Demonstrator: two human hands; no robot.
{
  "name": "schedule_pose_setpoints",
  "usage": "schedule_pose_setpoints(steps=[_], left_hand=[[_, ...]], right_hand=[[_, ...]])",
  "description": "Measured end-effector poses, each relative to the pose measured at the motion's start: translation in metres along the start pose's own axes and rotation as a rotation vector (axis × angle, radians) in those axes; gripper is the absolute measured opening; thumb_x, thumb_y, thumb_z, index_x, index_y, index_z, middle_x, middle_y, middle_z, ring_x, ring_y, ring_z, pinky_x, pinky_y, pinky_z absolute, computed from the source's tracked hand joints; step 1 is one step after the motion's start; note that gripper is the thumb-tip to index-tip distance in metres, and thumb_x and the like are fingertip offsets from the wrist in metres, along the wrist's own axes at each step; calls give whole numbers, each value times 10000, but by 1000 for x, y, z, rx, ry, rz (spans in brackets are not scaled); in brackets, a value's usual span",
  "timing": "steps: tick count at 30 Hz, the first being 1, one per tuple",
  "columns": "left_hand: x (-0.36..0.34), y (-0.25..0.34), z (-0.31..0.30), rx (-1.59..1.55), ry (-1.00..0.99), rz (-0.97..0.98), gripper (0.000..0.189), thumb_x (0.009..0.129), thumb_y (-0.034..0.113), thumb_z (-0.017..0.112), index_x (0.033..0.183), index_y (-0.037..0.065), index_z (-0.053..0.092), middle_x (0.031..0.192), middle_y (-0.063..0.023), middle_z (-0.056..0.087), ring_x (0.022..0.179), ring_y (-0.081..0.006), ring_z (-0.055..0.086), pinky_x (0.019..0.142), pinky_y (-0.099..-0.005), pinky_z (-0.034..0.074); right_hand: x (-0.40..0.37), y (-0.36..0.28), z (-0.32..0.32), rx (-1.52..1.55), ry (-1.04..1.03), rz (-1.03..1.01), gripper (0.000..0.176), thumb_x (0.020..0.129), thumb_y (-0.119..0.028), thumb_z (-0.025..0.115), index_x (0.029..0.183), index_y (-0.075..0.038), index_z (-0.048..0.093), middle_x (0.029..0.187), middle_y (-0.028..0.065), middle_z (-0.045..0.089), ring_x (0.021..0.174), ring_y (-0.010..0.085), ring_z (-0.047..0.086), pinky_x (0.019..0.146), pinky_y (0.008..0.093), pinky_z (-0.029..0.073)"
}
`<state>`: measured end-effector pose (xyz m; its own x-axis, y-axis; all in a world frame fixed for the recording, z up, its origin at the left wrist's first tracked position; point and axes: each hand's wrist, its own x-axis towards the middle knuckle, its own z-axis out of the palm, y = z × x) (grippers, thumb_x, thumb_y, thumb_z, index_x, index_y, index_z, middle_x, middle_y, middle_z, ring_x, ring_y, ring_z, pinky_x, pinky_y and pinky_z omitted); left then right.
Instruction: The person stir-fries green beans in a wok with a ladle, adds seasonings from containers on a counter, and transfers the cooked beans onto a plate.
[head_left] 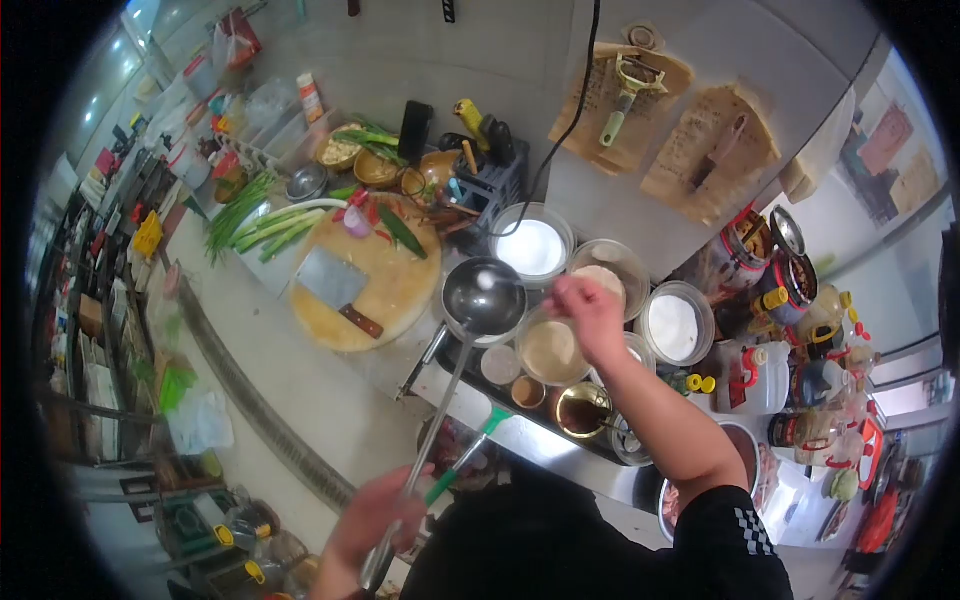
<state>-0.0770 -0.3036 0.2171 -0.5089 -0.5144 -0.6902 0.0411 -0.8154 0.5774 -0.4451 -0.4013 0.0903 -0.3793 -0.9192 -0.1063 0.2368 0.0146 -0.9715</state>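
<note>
My left hand is wrapped round the long metal handle of a large ladle. The ladle's dark round bowl hangs over the counter, between the chopping board and the seasoning tubs; a small pale spot shows inside it. My right hand hovers above the tubs, right of the ladle bowl, with its fingers curled together. Whatever it pinches, if anything, is hidden. Around it stand a tub of white powder, a tub of beige powder and another white tub. A green-handled tool lies beside the ladle's handle.
On the round chopping board lie a cleaver, a green pepper and a purple onion piece. Spring onions lie at left. An open can stands at the counter's front; oil jugs stand right.
</note>
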Motion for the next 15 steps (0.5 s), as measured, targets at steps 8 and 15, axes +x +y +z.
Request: schedule_pose_setpoints(steps=[8, 15], left_hand=[[7, 10, 4, -51, -79, -94, 553, 865, -19, 575, 1396, 32, 427, 651, -56, 492, 486, -135, 454, 445, -283, 377], [12, 7, 10, -10, -29, -73, 549, 838, -42, 573, 1371, 32, 464, 623, -67, 478, 456, -145, 452, 429, -293, 377]], right_hand=[[-22, -45, -49, -803, 215, -543, 191, 911, -159, 603, 1049, -59, 690, 962, 133, 704, 826, 248, 694, 701, 330, 541], [27, 45, -118, -736, 284, -131, 224, 914, -171, 624, 990, 26, 699, 736, 83, 692, 606, 129, 630, 580, 282, 502]])
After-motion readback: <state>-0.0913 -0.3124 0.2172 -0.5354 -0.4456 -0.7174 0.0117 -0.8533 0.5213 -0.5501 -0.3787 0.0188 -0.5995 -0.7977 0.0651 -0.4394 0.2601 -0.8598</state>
